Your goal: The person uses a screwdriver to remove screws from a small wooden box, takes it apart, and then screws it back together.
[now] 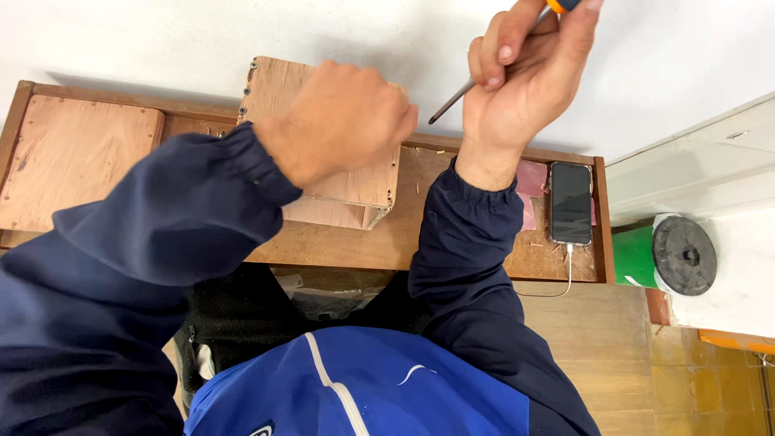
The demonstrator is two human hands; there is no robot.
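My left hand [343, 117] rests closed on top of a small plywood box [355, 186] that stands on a wooden workbench [484, 242]. My right hand [521, 77] is raised above the bench by the white wall and grips a screwdriver [456, 95] with an orange handle. Its dark shaft points down-left toward the box's upper right corner, the tip just off my left knuckles. Small screws show along the box's left edge.
A flat plywood panel [73, 157] lies at the bench's left end. A dark phone [571, 202] with a white cable sits at the right end beside pink sandpaper sheets [530, 182]. A black round disc [684, 254] stands further right, off the bench.
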